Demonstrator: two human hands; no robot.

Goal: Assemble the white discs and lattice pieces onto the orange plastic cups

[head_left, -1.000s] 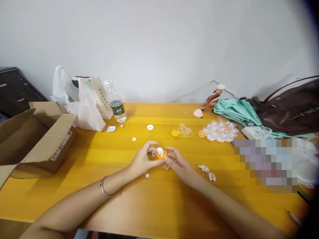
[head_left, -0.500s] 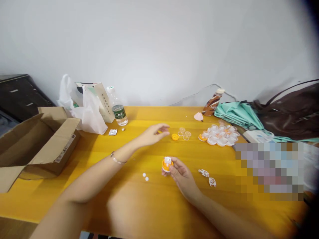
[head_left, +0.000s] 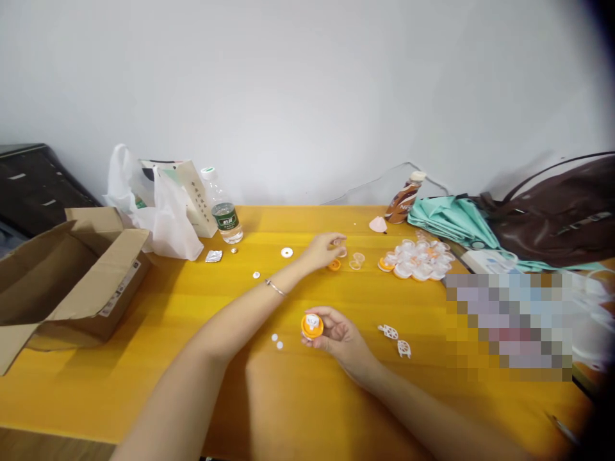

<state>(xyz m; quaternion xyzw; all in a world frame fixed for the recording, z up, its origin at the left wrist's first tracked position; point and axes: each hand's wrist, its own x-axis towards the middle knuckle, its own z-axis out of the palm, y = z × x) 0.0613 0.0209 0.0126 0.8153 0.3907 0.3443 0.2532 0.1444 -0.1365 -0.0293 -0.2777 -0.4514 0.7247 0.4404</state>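
Observation:
My right hand grips a round orange-and-white toy base from its right side; a small white figure stands upright on it. Farther back, my left hand has its thumb and fingers around a clear plastic cover. Partly hidden under that hand is an orange disc, with more clear round pieces to its right. Two white dots lie left of the toy base. White wheel-shaped parts lie to the right. A white ring and a small white piece rest beyond my left forearm.
A cluster of orange-and-white pieces with clear covers sits at the right. An open cardboard box, plastic bag and water bottle stand left. A brown bottle, green folded umbrella and dark bag are back right.
My left hand has moved right to the clear pieces and closed around one. The white ring and small white piece, earlier behind that arm, now show. The toy base has tilted towards me.

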